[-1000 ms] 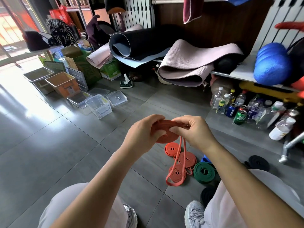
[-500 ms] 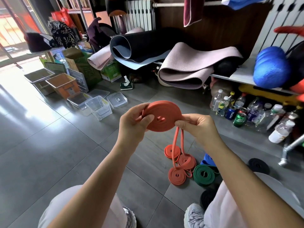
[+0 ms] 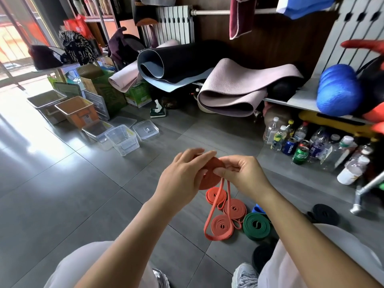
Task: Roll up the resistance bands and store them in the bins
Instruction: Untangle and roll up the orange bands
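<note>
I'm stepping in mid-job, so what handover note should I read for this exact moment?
Left hand and right hand both grip the half-rolled orange band; its loose tail hangs toward the floor.
Done: three orange rolls, a green roll and a black roll lie on the floor.
Left: finish this roll, then put every roll in the bins at the left.
</note>
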Tool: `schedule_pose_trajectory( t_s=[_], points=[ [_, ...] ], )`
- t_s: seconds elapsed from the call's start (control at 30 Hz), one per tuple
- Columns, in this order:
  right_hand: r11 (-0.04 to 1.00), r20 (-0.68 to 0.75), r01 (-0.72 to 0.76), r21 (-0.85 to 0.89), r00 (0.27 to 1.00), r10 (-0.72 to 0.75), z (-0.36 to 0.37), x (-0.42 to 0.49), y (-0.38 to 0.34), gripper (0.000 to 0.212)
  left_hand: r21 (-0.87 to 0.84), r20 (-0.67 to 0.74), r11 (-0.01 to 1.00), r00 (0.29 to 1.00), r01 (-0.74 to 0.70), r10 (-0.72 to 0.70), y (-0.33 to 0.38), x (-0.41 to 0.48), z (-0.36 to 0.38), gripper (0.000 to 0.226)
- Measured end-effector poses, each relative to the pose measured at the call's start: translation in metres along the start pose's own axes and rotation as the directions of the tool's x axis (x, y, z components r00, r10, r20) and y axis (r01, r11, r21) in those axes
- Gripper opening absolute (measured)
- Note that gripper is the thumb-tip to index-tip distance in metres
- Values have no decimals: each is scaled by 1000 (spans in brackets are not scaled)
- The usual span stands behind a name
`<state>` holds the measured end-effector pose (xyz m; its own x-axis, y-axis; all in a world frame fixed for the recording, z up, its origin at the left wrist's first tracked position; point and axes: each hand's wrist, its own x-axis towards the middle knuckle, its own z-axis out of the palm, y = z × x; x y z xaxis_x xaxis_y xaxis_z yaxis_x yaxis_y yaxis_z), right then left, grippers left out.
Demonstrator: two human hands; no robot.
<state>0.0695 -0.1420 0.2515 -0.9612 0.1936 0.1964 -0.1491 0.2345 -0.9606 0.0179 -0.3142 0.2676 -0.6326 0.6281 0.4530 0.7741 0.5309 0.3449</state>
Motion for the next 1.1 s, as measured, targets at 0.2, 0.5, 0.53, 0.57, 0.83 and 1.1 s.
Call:
schedule_pose_trajectory(
  t_s=[0.2,0.5,0.53,0.57,0.83,1.1],
  points=[
    [997,-55,14,72,998,-10,1,-2,-8,28,-325,-69,934,981,149,-180,-1,3,0,38],
    [983,-99,-25,183,994,44,0,2,-5,25,-856,-86,464,820,229,-565,6,11,-10,42],
    [983,-97,-32,181,994,50,0,2,-4,25,-886,-54,404,816,227,-576,6,12,-9,40],
    [985,-96,-35,171,994,52,0,2,-2,26,-892,-34,386,817,235,-576,6,12,-9,38],
    [999,-32,-46,8,998,46,-6,1,-2,35,-79,-53,996,998,-34,30,-7,4,-10,61],
    [999,-9,-53,-14,999,53,-6,-2,-6,27,-181,-17,983,999,31,-34,-9,3,-6,42]
  ],
)
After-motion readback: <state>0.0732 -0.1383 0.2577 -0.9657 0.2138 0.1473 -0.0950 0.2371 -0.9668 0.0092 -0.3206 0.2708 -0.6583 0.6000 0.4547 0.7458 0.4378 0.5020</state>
